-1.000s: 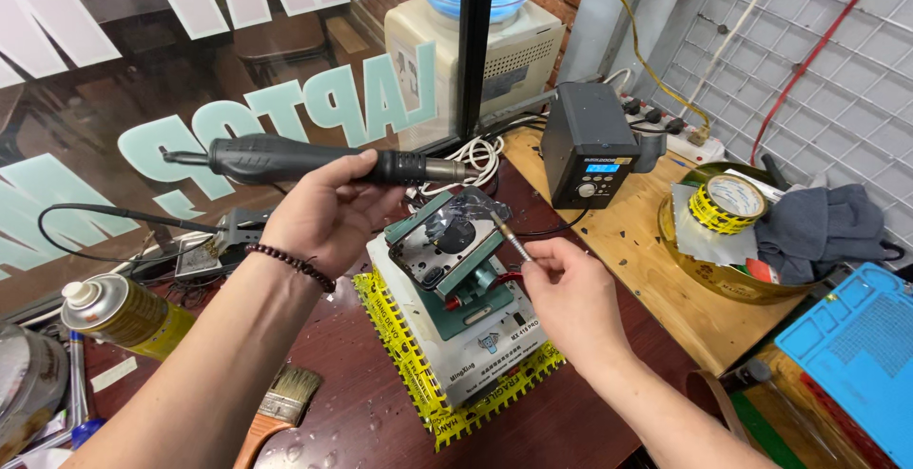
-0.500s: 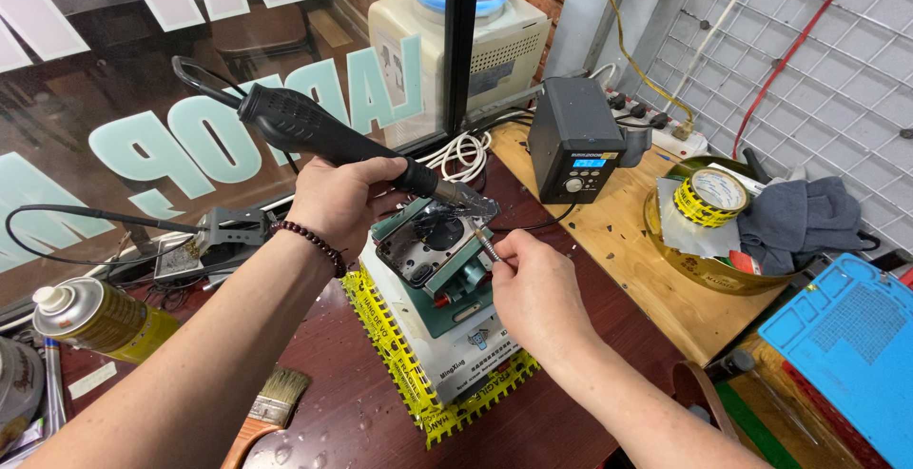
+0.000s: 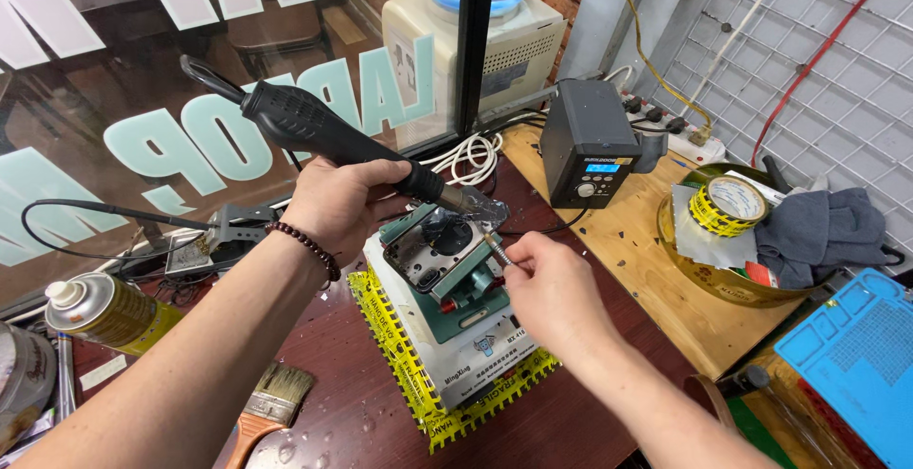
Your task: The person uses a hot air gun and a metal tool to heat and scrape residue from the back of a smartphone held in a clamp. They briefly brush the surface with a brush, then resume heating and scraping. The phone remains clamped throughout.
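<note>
My left hand [image 3: 344, 205] grips a black hot-air gun [image 3: 314, 131], its metal nozzle angled down over a small dark circuit board [image 3: 439, 248]. The board is clamped in a green fixture [image 3: 455, 290] that stands on a white box [image 3: 466, 355] over a yellow mat [image 3: 390, 355]. My right hand [image 3: 552, 293] pinches a thin metal tool [image 3: 495, 248] whose tip touches the board's right edge. A bead bracelet sits on my left wrist.
A black soldering station [image 3: 590, 146] with a lit display stands behind on the wooden bench. A round tin [image 3: 723, 274] holds yellow tape [image 3: 728, 205] and grey cloth. A spray can [image 3: 109, 312] and brush [image 3: 271, 402] lie left; a blue mat [image 3: 851, 355] lies right.
My left hand tilted the hot-air gun from level to pointing down at the board. My right hand moved in from the right and brought the thin tool to the board.
</note>
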